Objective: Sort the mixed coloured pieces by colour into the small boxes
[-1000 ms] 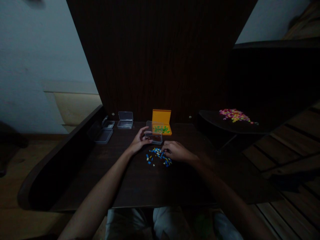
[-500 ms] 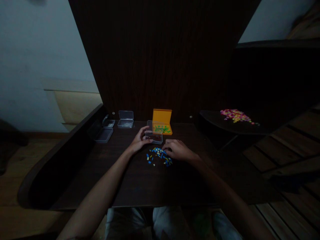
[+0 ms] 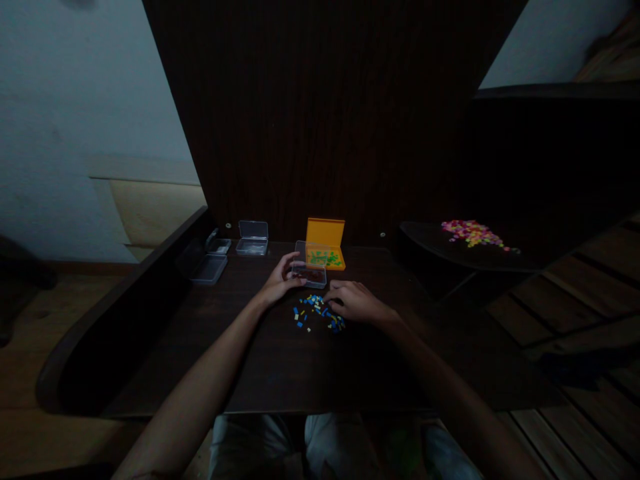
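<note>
the left hand (image 3: 279, 283) lies on the dark wooden bench (image 3: 280, 373) with its fingers curled on the near left corner of a small clear plastic box (image 3: 309, 274) that holds dark red pieces, so it seems closed on that corner, though the light is poor. the right hand (image 3: 356, 303) rests palm down, fingers bent, on the right side of a loose pile of tiny blue and yellow plastic pieces (image 3: 316, 313); i cannot tell if the fingertips are together on one piece or only touching the pile. this pile lies in the middle of the bench, just in front of the clear box and between the two hands. behind the box stands an open orange plastic case with green pieces (image 3: 325, 251). i judge the pieces to be very light, stiff and a little slippery, easy to scatter, so each one is best taken by a pinch on its two short sides. the box is light too and will slide if pushed; its corner or side wall gives a good hold. to the left, near the raised bench edge, stand empty clear plastic boxes (image 3: 252, 239), well apart from the hands. a heap of pink and yellow pieces (image 3: 472, 233) lies on a side shelf at the right. the near part of the bench is bare and gives room for the arms.
</note>
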Demonstrator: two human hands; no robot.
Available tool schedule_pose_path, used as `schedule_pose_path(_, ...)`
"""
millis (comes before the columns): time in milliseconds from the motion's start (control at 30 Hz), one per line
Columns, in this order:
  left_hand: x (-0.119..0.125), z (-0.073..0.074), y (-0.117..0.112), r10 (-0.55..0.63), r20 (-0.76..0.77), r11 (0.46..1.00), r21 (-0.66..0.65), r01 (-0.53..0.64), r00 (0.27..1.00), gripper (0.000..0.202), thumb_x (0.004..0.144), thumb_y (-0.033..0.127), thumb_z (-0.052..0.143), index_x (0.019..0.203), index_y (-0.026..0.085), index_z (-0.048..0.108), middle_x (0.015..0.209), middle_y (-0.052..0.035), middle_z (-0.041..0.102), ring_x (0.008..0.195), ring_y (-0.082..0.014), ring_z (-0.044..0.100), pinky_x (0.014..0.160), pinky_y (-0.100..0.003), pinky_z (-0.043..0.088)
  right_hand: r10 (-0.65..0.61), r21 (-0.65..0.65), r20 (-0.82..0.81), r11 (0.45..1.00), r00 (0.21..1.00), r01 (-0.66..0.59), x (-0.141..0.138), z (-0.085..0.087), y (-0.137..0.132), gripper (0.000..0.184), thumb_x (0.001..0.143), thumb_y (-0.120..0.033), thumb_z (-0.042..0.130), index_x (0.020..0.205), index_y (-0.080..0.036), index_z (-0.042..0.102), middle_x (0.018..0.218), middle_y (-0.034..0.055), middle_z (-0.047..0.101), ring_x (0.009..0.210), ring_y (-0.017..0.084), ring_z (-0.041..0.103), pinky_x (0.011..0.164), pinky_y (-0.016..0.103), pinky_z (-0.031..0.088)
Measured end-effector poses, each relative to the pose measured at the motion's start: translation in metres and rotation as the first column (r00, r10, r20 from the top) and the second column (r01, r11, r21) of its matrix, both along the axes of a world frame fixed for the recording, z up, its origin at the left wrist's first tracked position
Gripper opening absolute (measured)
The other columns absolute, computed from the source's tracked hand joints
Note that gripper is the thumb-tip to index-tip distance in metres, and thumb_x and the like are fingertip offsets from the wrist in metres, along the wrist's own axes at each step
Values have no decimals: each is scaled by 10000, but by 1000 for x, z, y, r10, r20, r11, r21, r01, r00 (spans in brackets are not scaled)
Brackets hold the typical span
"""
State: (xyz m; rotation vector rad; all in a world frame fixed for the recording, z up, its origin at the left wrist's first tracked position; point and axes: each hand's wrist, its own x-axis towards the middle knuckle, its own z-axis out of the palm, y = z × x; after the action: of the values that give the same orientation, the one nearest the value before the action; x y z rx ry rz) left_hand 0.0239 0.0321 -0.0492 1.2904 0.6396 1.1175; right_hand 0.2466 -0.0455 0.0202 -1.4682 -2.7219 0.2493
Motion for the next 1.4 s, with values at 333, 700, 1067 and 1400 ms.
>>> schedule_pose_path(333, 1, 0, 1, -11, 12, 1000, -15, 11, 1000, 782, 619, 142, 816, 1308, 246, 461, 1178, -54, 589, 1025, -203, 625, 961, -409, 506, 48, 7, -26, 999, 998, -48, -7, -1, 1, 261, 915, -194, 542, 1088, -251, 729, 1046, 45, 655, 901, 180, 616, 706, 246, 402)
schedule_pose_path(700, 1, 2, 0, -16, 16, 1000, -17, 16, 1000, 768, 612, 148, 828, 1286, 241, 473, 1179, -55, 584, 986, -190, 627, 932, -390, 509, 21, 16, -44, 1000, 999, -20, -2, 0, 3, 300, 874, -135, 538, 1069, -239, 740, 1032, 44, 661, 895, 170, 615, 733, 243, 413)
schedule_pose_path(1067, 1, 2, -1, -13, 10, 1000, -17, 13, 1000, 762, 616, 152, 822, 1286, 246, 470, 1171, -47, 581, 978, -182, 630, 931, -390, 518, 3, -11, -61, 1000, 998, -4, -1, -1, 5, 324, 870, -137, 536, 1112, -228, 733, 1049, 52, 672, 903, 178, 625, 764, 257, 438)
schedule_pose_path(1400, 1, -1, 1, -9, -15, 1000, 0, 9, 1000, 780, 622, 160, 811, 1314, 246, 461, 1195, -57, 578, 1016, -208, 624, 962, -429, 503, 33, -29, -101, 999, 994, -36, 4, -4, 5, 259, 861, -134, 558, 1028, -212, 740, 988, 45, 663, 861, 168, 616, 729, 244, 434)
